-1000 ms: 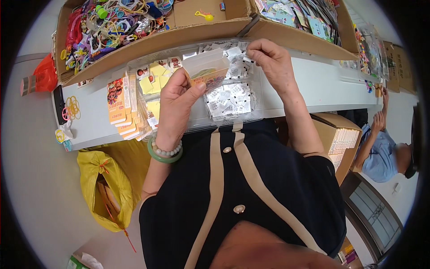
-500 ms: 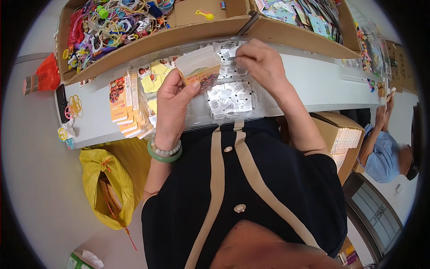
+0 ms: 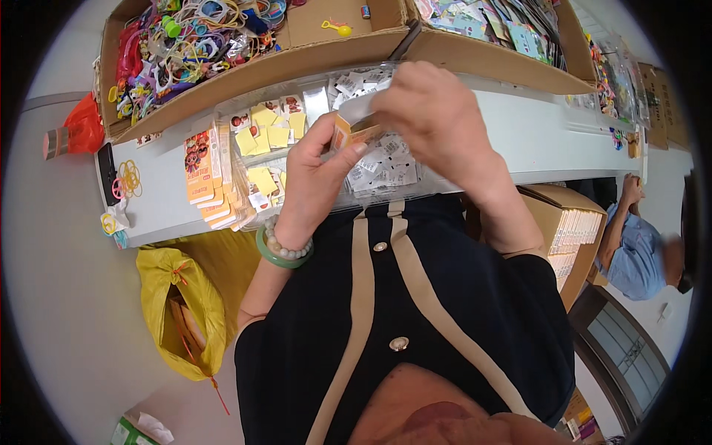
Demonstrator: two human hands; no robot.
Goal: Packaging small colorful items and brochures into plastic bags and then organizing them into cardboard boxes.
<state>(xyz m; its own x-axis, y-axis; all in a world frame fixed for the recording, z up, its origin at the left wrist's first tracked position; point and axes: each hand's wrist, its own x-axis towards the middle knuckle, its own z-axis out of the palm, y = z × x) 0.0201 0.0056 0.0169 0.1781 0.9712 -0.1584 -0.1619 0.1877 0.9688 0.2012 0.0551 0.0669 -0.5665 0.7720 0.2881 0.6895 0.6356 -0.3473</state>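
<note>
A small orange and white cardboard box (image 3: 342,133), its top flap raised, is gripped between the thumb and fingers of my left hand (image 3: 315,163). My right hand (image 3: 437,111) is at the box's mouth with its fingers curled together. Its fingertips are blurred and partly hidden, so what they hold cannot be made out. Below both hands lie small white printed packets (image 3: 382,165) in a clear plastic tray. Left of them, yellow paper slips (image 3: 278,138) and small picture cards fill other compartments. A pile of flat orange cartons (image 3: 202,169) lies beside the tray.
Large cardboard boxes line the back: one holds tangled colourful trinkets (image 3: 215,52), another picture cards (image 3: 512,33). A black phone (image 3: 107,170) and yellow bands (image 3: 129,179) lie at the left edge. A yellow sack (image 3: 174,297) hangs below. Another person (image 3: 638,256) sits at right.
My right hand has come down and left onto the box's mouth. My left hand has shifted right and slightly down, turning and tilting the box.
</note>
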